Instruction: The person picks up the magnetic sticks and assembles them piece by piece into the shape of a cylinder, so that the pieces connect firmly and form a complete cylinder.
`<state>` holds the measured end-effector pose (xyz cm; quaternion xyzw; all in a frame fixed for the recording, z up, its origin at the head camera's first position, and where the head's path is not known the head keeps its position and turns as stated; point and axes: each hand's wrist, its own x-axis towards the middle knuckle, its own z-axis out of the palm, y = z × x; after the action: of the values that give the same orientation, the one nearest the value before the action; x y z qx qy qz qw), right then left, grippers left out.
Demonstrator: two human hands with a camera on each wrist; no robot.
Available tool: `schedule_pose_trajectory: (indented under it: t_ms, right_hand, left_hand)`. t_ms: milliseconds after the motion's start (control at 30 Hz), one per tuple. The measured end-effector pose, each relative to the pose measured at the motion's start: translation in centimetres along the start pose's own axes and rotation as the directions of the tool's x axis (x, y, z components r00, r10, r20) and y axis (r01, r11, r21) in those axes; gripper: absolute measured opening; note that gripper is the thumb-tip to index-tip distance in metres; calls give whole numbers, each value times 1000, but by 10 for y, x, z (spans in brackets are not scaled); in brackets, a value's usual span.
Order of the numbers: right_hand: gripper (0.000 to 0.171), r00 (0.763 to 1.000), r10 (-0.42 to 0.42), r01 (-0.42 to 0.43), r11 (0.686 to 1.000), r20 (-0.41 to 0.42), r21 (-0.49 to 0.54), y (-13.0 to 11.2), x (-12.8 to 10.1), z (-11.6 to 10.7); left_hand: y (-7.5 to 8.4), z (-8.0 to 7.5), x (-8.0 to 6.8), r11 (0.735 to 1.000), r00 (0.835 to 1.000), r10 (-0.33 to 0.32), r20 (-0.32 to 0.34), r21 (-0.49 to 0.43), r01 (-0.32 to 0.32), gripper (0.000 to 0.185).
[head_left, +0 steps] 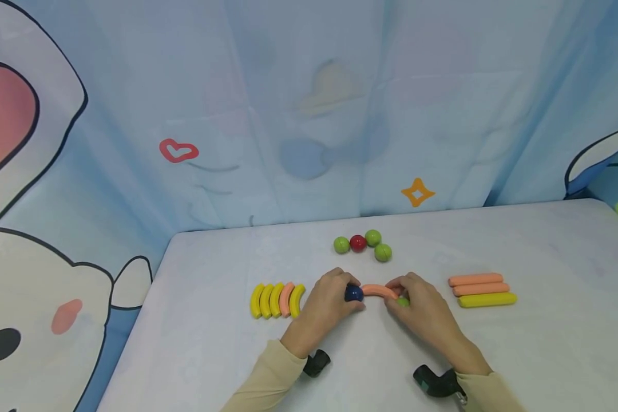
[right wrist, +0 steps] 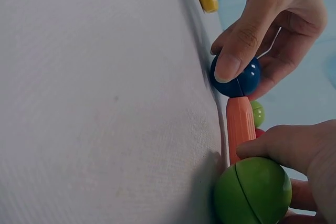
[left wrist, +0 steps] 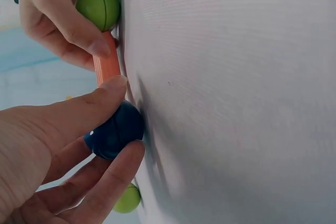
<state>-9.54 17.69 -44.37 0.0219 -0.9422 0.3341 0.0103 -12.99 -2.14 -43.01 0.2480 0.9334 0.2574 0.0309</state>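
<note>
My left hand grips a dark blue ball between thumb and fingers, near the middle of the table. An orange curved stick lies between the two hands, one end against the blue ball. Near its other end, my right hand pinches the stick with thumb and fingers. A green ball sits at that end, right beside the right thumb, and is partly covered by the hand in the head view. In the left wrist view the ball, stick and green ball form one line close over the table.
Behind the hands lie several green balls and a red ball. At the left stands a row of yellow curved sticks with an orange one among them. Straight orange sticks and a yellow one lie right.
</note>
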Motion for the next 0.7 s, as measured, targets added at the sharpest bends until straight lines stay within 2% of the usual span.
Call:
schedule_pose_trajectory:
  t_ms: [367, 700]
  right_hand:
    - [27, 1000, -6, 6, 1000, 18, -24, 0, 3, 2]
    - [26, 995, -45, 40, 997, 91, 61, -5, 3, 2]
  left_hand:
    - [1, -1, 1, 999, 1000, 13, -14, -32, -13, 34]
    - [-1, -1, 3, 997, 999, 18, 36, -69, -15, 33]
